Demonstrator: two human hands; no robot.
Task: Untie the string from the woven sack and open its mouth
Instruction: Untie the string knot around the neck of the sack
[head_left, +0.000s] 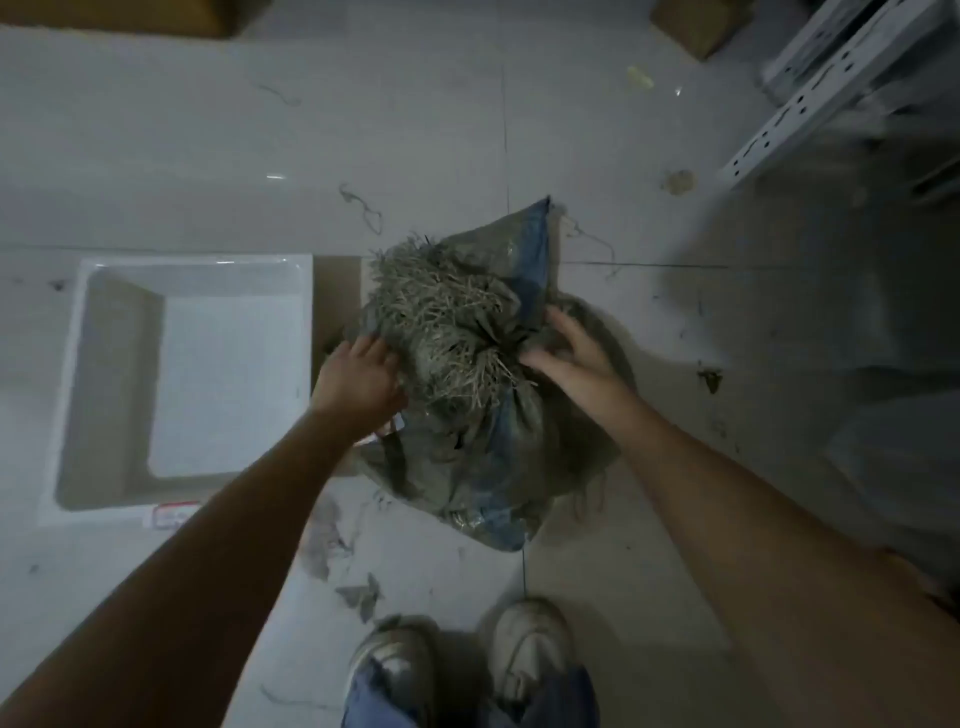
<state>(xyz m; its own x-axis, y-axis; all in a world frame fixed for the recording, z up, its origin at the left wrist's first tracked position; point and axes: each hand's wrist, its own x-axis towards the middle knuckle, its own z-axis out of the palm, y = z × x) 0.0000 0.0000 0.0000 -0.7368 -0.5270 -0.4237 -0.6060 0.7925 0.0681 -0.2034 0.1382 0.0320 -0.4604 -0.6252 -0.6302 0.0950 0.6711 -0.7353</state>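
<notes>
A grey-green woven sack (483, 467) with blue stripes stands on the tiled floor in front of my feet. Its frayed mouth (441, 312) is bunched and folded over on top, with loose fibres sticking out. My left hand (358, 376) grips the sack's left edge, fingers tucked into the fabric. My right hand (566, 348) holds the gathered fabric on the right side of the mouth, thumb pressing toward the centre. I cannot make out a string on the neck; the folds hide it.
A white plastic tub (130, 384) sits to the left of the sack. A white metal shelf frame (810, 98) stands at the upper right. Loose threads (363, 205) and debris lie on the floor. My shoes (462, 660) are just below the sack.
</notes>
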